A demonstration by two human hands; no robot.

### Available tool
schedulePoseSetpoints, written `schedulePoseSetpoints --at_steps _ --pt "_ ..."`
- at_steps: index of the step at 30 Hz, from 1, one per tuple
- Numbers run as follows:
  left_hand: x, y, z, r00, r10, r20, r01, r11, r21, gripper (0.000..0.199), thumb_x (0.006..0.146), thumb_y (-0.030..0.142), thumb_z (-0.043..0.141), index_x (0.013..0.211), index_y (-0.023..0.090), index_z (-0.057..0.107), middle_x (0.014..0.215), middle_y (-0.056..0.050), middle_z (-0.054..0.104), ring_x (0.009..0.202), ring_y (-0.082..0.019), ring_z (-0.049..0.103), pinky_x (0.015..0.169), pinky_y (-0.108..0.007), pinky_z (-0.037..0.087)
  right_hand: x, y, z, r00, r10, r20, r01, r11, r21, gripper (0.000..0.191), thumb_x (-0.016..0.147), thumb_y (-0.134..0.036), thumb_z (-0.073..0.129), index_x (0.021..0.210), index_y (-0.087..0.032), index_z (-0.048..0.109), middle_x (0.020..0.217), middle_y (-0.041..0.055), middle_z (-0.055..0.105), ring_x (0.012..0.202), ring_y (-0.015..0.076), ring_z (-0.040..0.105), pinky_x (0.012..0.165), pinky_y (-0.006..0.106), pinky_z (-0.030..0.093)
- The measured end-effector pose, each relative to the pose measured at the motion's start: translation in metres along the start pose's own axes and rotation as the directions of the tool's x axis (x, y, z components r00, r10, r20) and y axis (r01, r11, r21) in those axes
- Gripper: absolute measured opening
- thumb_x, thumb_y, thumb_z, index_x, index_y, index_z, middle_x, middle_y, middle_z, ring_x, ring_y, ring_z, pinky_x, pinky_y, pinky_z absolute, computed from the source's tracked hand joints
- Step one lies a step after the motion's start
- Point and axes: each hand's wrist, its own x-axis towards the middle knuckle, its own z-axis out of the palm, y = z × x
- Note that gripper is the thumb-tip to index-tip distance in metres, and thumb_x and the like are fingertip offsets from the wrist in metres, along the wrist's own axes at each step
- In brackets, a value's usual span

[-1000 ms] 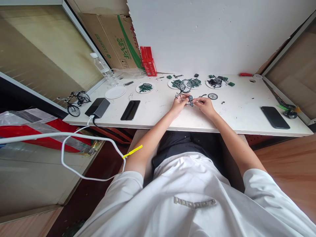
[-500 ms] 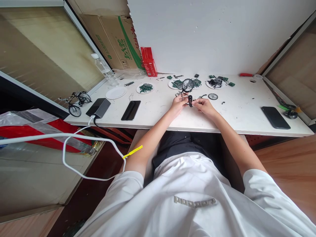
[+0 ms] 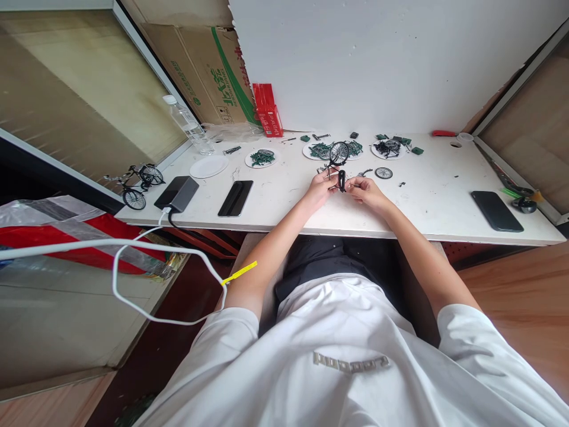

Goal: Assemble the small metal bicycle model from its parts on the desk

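My left hand [image 3: 323, 187] is closed around a partly built black model bicycle [image 3: 341, 179], held just above the table. One spoked wheel [image 3: 338, 153] of it points away from me, toward the back plates. My right hand [image 3: 365, 191] pinches at the near side of the model, its fingertips close to the black part; whatever small piece is between them is too small to make out. A loose spoked wheel [image 3: 383, 172] lies on the table to the right of the hands, with a small frame-like part [image 3: 365, 173] beside it.
Plates with green parts [image 3: 262, 158] and black parts [image 3: 390, 148] stand along the back. A finished model bicycle [image 3: 136, 184], a power bank [image 3: 178, 194] and a phone [image 3: 236, 198] are at left. Another phone [image 3: 496, 211] lies right. A white cable [image 3: 169, 243] crosses the left foreground.
The model bicycle has turned slightly in my left hand, and its wheel has shifted a little to the right. My right fingers have moved only slightly.
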Motion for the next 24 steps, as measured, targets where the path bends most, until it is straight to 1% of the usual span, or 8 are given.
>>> schedulePoseSetpoints --at_steps 2,5,6,10,13,18,24 --pt "0.0004 -0.0003 -0.0008 1.000 0.002 0.012 -0.002 1.000 -0.008 0.038 0.083 0.012 0.086 0.118 0.019 0.076 0.102 -0.004 0.082 0.085 -0.013 0.073 0.084 -0.027 0.053 0.0009 0.0020 -0.0005 0.999 -0.026 -0.021 0.025 0.999 -0.043 0.048 0.078 -0.063 0.091 0.096 -0.022 0.072 0.067 -0.0066 0.046 0.059 0.0108 0.033 0.055 0.028 0.030" --pt "0.0003 -0.0002 -0.0009 1.000 -0.001 0.006 0.001 1.000 0.002 0.037 0.083 0.012 0.087 0.117 0.020 0.076 0.103 -0.005 0.082 0.088 -0.015 0.074 0.086 -0.027 0.054 0.0023 0.0049 -0.0011 0.996 -0.076 -0.048 0.071 0.992 -0.102 0.042 0.079 -0.057 0.089 0.096 -0.021 0.075 0.060 -0.0101 0.032 0.058 0.0103 0.026 0.057 0.028 0.024" --pt "0.0003 -0.0001 -0.0007 1.000 -0.002 0.002 0.002 1.000 0.001 0.036 0.083 0.012 0.086 0.117 0.020 0.076 0.103 -0.006 0.082 0.089 -0.015 0.075 0.086 -0.027 0.054 0.0026 0.0054 -0.0011 0.995 -0.088 -0.054 0.081 0.990 -0.113 0.042 0.078 -0.056 0.089 0.096 -0.021 0.076 0.060 -0.0104 0.030 0.059 0.0099 0.025 0.058 0.028 0.023" --pt "0.0003 -0.0001 0.0001 1.000 0.001 -0.010 -0.001 1.000 -0.014 0.033 0.085 0.011 0.085 0.115 0.020 0.075 0.103 -0.006 0.083 0.088 -0.014 0.074 0.085 -0.027 0.054 0.0030 0.0050 0.0000 0.989 -0.109 -0.097 0.096 0.987 -0.127 0.042 0.076 -0.054 0.087 0.095 -0.018 0.079 0.059 -0.0090 0.037 0.059 0.0093 0.025 0.060 0.029 0.021" --pt "0.0005 -0.0007 0.0000 1.000 0.007 -0.016 -0.007 1.000 0.008 0.034 0.084 0.013 0.088 0.115 0.020 0.075 0.105 -0.006 0.083 0.088 -0.014 0.074 0.084 -0.026 0.054 0.0030 0.0037 0.0012 0.987 -0.113 -0.113 0.099 0.987 -0.128 0.040 0.075 -0.054 0.086 0.093 -0.018 0.080 0.058 -0.0089 0.038 0.058 0.0091 0.025 0.060 0.030 0.021" --pt "0.0000 -0.0008 -0.0003 1.000 0.013 -0.009 -0.012 0.999 0.035 0.033 0.084 0.014 0.088 0.115 0.020 0.075 0.105 -0.006 0.083 0.089 -0.015 0.075 0.083 -0.026 0.054 0.0038 0.0021 0.0024 0.986 -0.130 -0.103 0.115 0.984 -0.136 0.038 0.075 -0.052 0.084 0.093 -0.019 0.078 0.061 -0.0083 0.043 0.059 0.0095 0.030 0.060 0.029 0.023" --pt "-0.0029 0.0011 0.0021 1.000 0.016 0.005 -0.016 1.000 0.018 0.032 0.084 0.011 0.087 0.112 0.019 0.075 0.100 -0.004 0.080 0.084 -0.014 0.072 0.081 -0.026 0.054 0.0046 0.0003 0.0033 0.985 -0.154 -0.081 0.143 0.981 -0.127 0.032 0.075 -0.047 0.082 0.091 -0.020 0.075 0.062 -0.0083 0.045 0.061 0.0107 0.035 0.063 0.030 0.029"
